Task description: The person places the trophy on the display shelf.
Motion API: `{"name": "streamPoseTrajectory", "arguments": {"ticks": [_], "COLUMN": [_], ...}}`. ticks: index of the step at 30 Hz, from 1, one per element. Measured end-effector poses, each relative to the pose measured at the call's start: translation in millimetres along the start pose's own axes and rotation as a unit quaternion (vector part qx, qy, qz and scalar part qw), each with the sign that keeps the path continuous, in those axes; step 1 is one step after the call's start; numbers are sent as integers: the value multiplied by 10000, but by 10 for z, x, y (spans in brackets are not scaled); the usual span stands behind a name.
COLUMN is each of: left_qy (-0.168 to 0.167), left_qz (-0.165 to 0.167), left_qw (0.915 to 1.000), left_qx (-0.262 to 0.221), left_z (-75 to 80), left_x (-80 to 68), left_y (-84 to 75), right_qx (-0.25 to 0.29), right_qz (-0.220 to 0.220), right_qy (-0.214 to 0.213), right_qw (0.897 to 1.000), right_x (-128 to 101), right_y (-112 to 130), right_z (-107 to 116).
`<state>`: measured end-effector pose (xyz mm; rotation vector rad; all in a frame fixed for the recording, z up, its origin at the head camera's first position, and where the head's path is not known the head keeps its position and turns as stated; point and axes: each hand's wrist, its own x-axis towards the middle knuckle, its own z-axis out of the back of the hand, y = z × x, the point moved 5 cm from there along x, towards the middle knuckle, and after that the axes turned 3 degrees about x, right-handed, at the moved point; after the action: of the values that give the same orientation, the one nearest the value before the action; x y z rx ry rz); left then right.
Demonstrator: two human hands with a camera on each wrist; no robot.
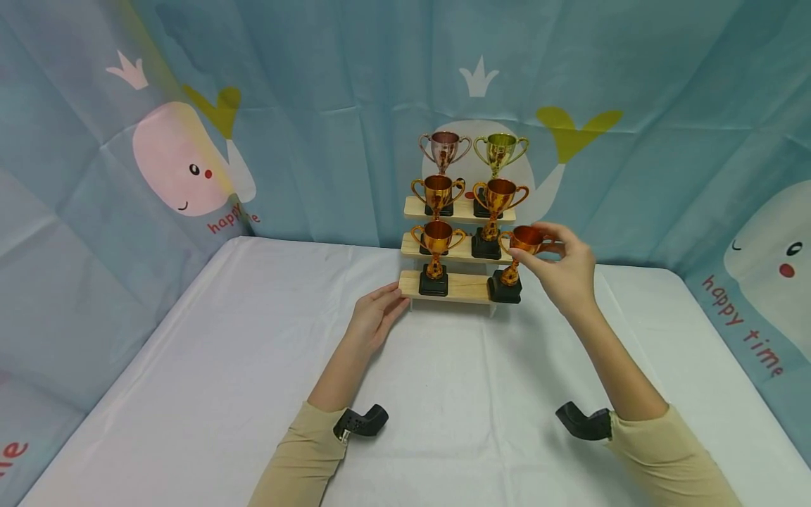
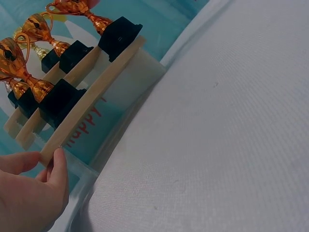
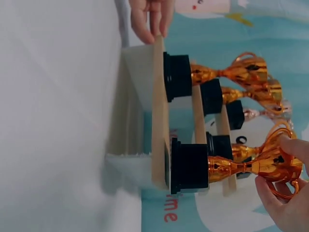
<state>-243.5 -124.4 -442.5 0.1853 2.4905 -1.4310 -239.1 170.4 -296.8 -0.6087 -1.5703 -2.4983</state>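
The orange trophy (image 1: 516,260) at the right end of the lowest step is what I'm watching, just right of centre in the head view. Largest first, though: a backdrop cloth (image 1: 304,113) printed with whales fills the upper half of that frame, and a white-covered table (image 1: 253,366) takes the lower half. At the table's far edge, centre frame, stands a three-step wooden stand (image 1: 459,287) carrying six small trophies — two to a step, with the rose-coloured (image 1: 445,149) and the yellow-green one (image 1: 500,152) at the top.

My right hand (image 1: 564,271) pinches the trophy's cup by the rim and handle, thumb and fingers closed on it; the right wrist view shows the fingertips (image 3: 282,186) round the bowl at lower right. The trophy's long axis runs upright, cup in the grip and black base (image 1: 505,289) straight below it, at the step's right end. The base looks to meet the wood, though I can't tell whether it bears any weight.

My left hand (image 1: 374,317) rests on the table left of the stand, fingers loosely extended, tips touching the left end of the bottom plank — it holds nothing. The right hand is plainly the nearer to the trophy.
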Motion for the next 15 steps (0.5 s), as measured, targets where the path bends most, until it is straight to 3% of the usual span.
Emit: {"name": "streamPoseTrajectory", "arguments": {"ticks": [15], "left_qy": [-53], "left_qz": [59], "left_qw": [10000], "left_qx": [-26], "left_z": [-9], "left_x": [-7], "left_y": [-8], "right_qx": [276], "right_qz": [128], "right_qy": [46], "right_qw": [9995], "right_x": [4], "right_y": [76], "right_z": [-180]}}
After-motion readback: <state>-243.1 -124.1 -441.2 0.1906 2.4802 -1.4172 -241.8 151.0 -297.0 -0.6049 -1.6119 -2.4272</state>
